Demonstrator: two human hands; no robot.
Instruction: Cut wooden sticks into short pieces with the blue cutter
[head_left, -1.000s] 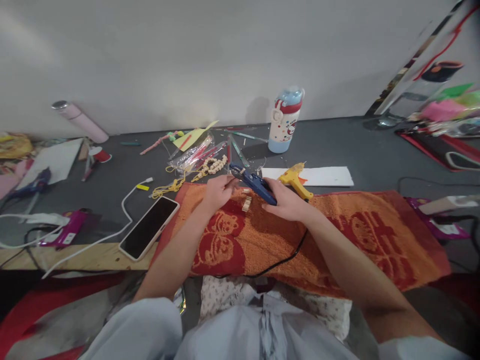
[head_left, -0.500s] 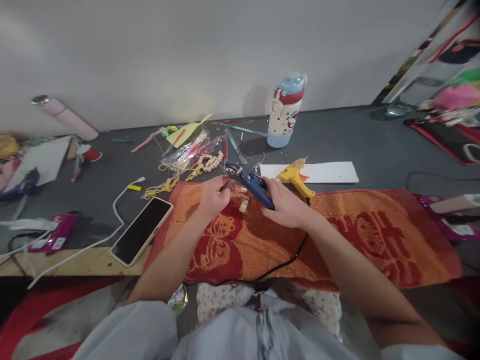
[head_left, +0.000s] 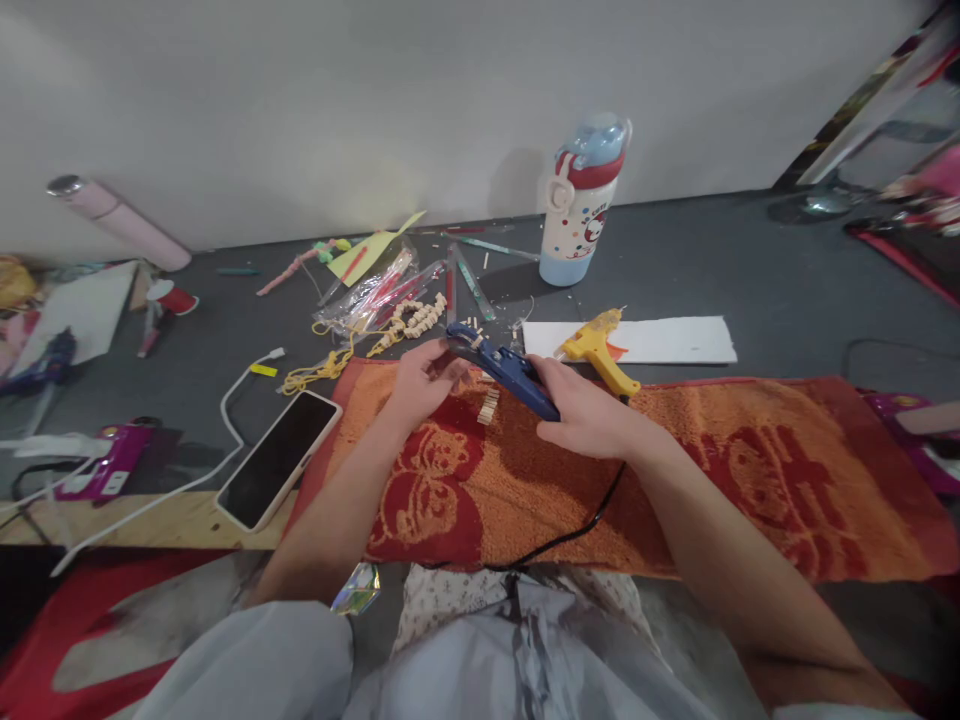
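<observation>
A dark blue hand tool (head_left: 506,375) is held above the orange and red towel (head_left: 555,500) by my right hand (head_left: 581,405), fingers wrapped round its handle end. My left hand (head_left: 424,380) is at the tool's far tip, its fingers curled close together; whatever they pinch is too small to make out. Small pale wooden pieces (head_left: 488,407) lie in a short row on the towel below the tool. A yellow glue gun (head_left: 600,350) rests on a white strip (head_left: 675,341) beyond my right hand.
A phone (head_left: 279,460) and white cable (head_left: 225,405) lie left. Yellow cord (head_left: 319,372), plastic packets (head_left: 375,290) and pens (head_left: 472,283) are behind my left hand. A patterned bottle (head_left: 581,215) stands at the back; a pink flask (head_left: 120,222) leans far left.
The view has shifted slightly. My left hand's fingers have loosened a little at the tool's tip, and my right hand still holds the tool.
</observation>
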